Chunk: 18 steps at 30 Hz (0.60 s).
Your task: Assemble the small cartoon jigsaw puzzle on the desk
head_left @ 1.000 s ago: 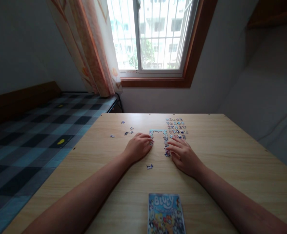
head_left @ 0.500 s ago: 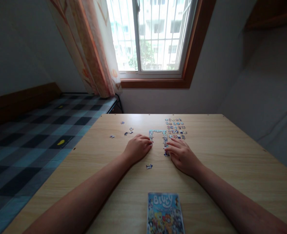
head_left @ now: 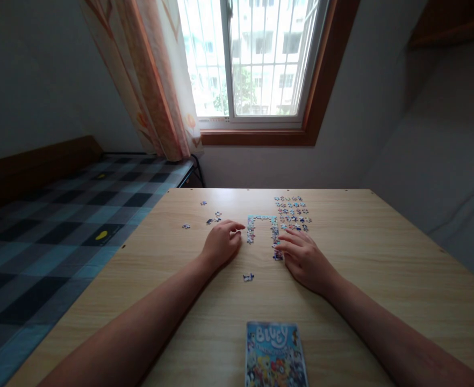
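A partly joined jigsaw puzzle frame (head_left: 262, 217) lies mid-table, with a top edge and two sides. Just left of its left side, my left hand (head_left: 223, 243) hovers or rests with fingers apart and nothing in them. My right hand (head_left: 303, 255) lies at the lower end of the right side, fingers stretched out and the tips touching or close to the joined pieces (head_left: 278, 256). A small group of puzzle pieces (head_left: 248, 277) sits below the frame, between my forearms. Rows of loose puzzle pieces (head_left: 292, 212) are laid out beyond my right hand.
Several loose pieces (head_left: 209, 221) lie beyond my left hand. The Bluey puzzle box (head_left: 276, 355) is at the near side of the wooden table (head_left: 205, 333). A bed with a checked cover (head_left: 63, 231) stands left; a barred window (head_left: 265, 59) and curtain (head_left: 152, 80) are ahead.
My left hand has drawn back slightly left from the frame's left side, uncovering its lower pieces. My right hand stays nearly in place. The view has shifted a little.
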Tool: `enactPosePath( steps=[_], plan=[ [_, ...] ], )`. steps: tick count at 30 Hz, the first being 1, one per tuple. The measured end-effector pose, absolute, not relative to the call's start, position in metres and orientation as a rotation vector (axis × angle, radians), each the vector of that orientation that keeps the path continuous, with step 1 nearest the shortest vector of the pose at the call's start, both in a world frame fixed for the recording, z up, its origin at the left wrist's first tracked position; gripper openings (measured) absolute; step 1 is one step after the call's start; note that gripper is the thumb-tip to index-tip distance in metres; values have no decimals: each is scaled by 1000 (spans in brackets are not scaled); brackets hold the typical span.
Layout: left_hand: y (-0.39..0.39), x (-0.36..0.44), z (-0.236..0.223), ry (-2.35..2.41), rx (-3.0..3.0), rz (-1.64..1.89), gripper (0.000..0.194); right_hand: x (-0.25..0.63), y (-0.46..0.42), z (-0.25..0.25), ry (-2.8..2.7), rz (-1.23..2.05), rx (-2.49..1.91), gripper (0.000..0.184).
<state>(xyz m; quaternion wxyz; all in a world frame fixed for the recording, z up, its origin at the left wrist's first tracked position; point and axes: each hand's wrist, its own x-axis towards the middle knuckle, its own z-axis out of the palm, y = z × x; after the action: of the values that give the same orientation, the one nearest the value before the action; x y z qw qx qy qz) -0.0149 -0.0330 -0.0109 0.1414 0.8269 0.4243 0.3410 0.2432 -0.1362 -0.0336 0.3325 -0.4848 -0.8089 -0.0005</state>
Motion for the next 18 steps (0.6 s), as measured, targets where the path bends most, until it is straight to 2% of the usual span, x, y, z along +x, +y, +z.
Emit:
enactPosePath(
  steps=[18],
  plan=[
    [-35, -15, -11, 1198, 2302, 1116, 22, 247, -136, -35, -2131, -7, -1276, 29]
  ],
)
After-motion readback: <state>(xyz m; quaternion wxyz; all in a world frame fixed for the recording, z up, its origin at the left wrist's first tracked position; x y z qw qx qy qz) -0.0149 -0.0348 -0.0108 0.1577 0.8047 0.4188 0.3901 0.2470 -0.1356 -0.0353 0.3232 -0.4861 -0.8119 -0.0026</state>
